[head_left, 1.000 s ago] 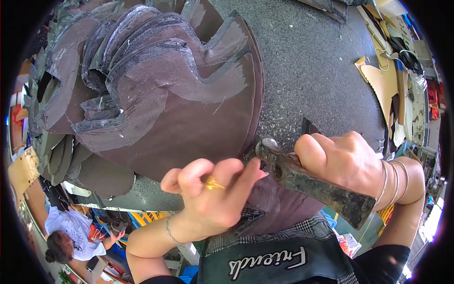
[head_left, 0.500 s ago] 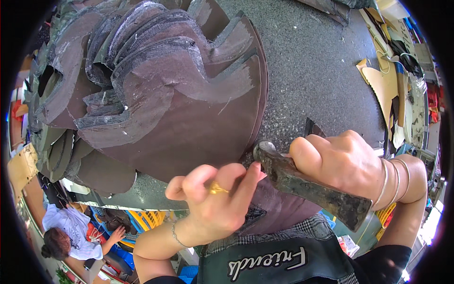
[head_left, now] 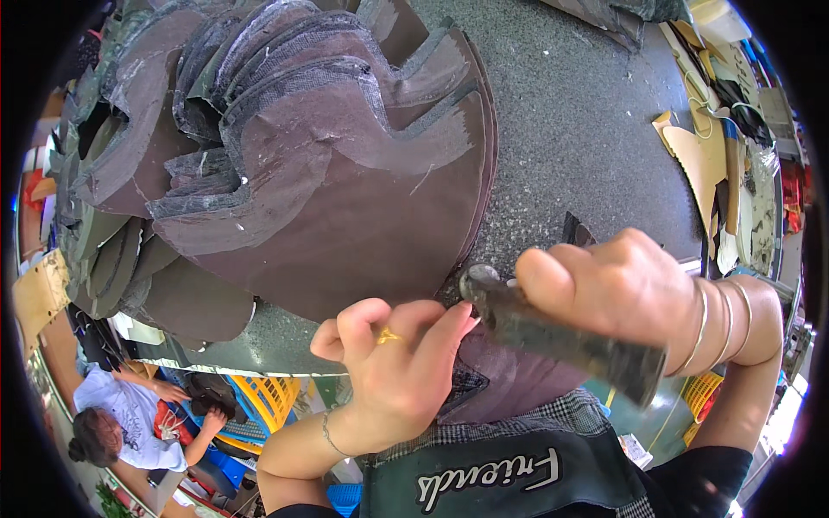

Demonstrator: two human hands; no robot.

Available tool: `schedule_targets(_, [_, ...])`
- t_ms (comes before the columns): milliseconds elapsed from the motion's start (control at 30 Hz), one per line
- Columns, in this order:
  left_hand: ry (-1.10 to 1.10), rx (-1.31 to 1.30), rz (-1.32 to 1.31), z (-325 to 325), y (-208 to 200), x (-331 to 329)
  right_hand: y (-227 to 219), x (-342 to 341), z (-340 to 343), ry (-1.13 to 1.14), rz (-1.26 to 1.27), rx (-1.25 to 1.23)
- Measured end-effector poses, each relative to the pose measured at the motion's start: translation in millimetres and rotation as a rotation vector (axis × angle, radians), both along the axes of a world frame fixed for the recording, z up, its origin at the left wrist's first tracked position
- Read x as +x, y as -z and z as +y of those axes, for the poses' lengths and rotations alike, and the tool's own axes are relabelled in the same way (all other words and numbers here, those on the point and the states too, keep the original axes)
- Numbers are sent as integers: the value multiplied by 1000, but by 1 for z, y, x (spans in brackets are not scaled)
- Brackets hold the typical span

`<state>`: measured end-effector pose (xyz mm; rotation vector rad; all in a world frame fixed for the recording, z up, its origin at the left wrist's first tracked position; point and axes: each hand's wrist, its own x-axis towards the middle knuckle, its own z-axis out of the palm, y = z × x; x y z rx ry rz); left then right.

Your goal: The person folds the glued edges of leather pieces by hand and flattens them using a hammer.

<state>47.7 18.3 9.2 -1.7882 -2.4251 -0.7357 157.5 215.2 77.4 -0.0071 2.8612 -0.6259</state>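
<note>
My right hand [head_left: 613, 281] is wrapped around a hammer whose dark, worn metal head [head_left: 570, 341] is blurred by motion. The handle is mostly hidden by my fingers. Beside the rounded end of the head, my left hand [head_left: 397, 367] has its thumb and forefinger pinched at the edge of a dark brown leather-like piece [head_left: 518, 375]. That piece lies at the table's near edge, partly under the hammer and against my apron. Just beyond my left hand rests a stack of large curved brown leather-like panels [head_left: 371, 207] with rough grey edges.
The grey speckled tabletop [head_left: 570, 121] extends behind the hammer. Tan scraps [head_left: 695, 160] and a wooden-handled tool [head_left: 732, 164] lie at the right edge. Another person [head_left: 129, 414] works at lower left beside a yellow basket [head_left: 275, 397]. A small dark scrap [head_left: 577, 231] sits near my right hand.
The hammer head has shifted slightly left and up at its wide end, and is now blurred. My left hand keeps its pinch. The other person's arms have moved.
</note>
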Motion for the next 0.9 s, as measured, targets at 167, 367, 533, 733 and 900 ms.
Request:
schedule_targets(167, [94,57,-15,39,-2,-11,-25,11,5,352,-34,-27])
schedule_targets(367, [140,-73,-201,47,-9,-23,-3,55,6,352,-151,-108])
schedule_targets(533, [174,-2,-8,34,-4,-18,-3,52,20,227,-31,-118])
schedule_targets(733, [196,-18,82,33,-5,-18,-5,28,16,296,-33,-218])
schedule_targets(900, [150,32,-119,26,-1,-23,4,53,35,258,-10,-64])
